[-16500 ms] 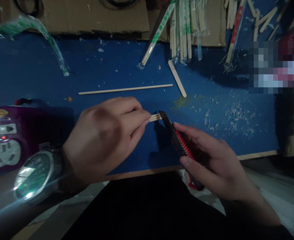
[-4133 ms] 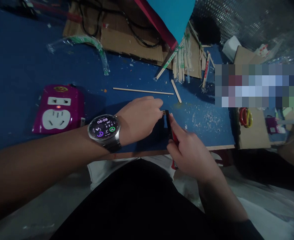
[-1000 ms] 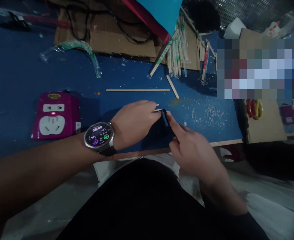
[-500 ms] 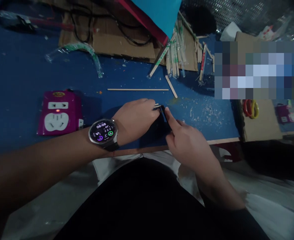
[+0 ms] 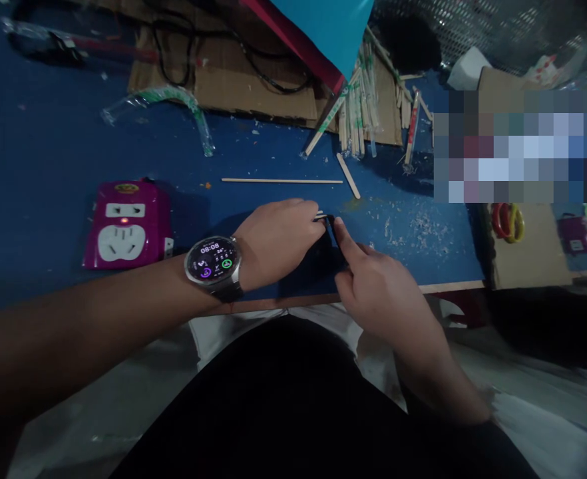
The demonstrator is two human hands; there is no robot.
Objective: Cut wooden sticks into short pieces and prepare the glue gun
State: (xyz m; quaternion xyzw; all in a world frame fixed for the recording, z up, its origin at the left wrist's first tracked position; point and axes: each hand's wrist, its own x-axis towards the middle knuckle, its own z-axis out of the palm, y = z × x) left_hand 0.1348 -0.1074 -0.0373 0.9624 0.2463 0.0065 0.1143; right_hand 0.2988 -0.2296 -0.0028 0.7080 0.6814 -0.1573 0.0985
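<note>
My left hand [image 5: 281,239], with a watch on its wrist, is closed on thin wooden sticks [image 5: 319,215] whose pale ends poke out past the fingers. Opposite it, my right hand [image 5: 381,289] grips a narrow dark knife [image 5: 330,226], the index finger stretched along its back. The knife's tip is right by the stick ends; whether it touches them I cannot tell. Beyond my hands, a long thin wooden stick [image 5: 282,181] lies flat on the blue table [image 5: 184,183]. To its right lies a short flat craft stick [image 5: 348,175] at a slant.
A purple power socket [image 5: 130,223] sits on the left. Wrapped chopsticks [image 5: 356,130] lie on cardboard [image 5: 253,100] at the back, under a blue sheet [image 5: 331,30]. Plastic scraps [image 5: 423,229] are scattered to the right, near red and yellow rings [image 5: 508,223].
The whole view has shifted slightly, so everything appears a little farther right. Both hands keep nearly the same pose and grip, close together over the table's front edge.
</note>
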